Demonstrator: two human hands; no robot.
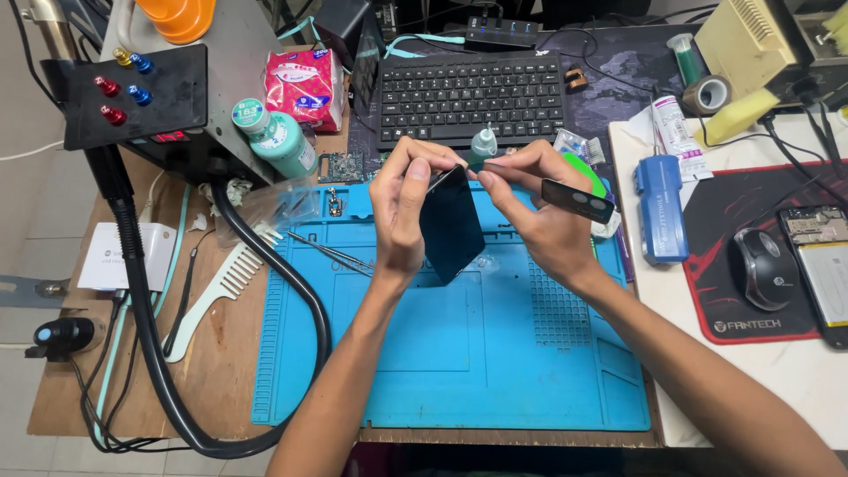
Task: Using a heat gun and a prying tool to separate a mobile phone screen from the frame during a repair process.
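- The left hand [402, 208] grips a dark phone [451, 223], thumb on its near face and fingers curled round the top corner; the phone stands tilted on edge, its lower end touching the blue work mat [459, 353].
- The phone sits at the centre of the view, just above the mat's middle.
- The right hand [534, 208] is closed in a pinch on a thin metal tool [496, 165] whose tip meets the phone's upper edge at about 12 o'clock from the phone.
- A narrow black strip [578, 200] with two round holes sticks out of the right hand toward 3 o'clock; how it is held cannot be told.
- A small dropper bottle [482, 144] stands just behind the fingers at 12 o'clock, in front of the black keyboard [471, 95].
- Tweezers [329, 250] lie on the mat at 9 o'clock from the phone; a white comb [212, 296] lies farther out, off the mat.
- A blue box [661, 209] and a computer mouse [760, 268] lie at 3 o'clock, well apart from the hands.
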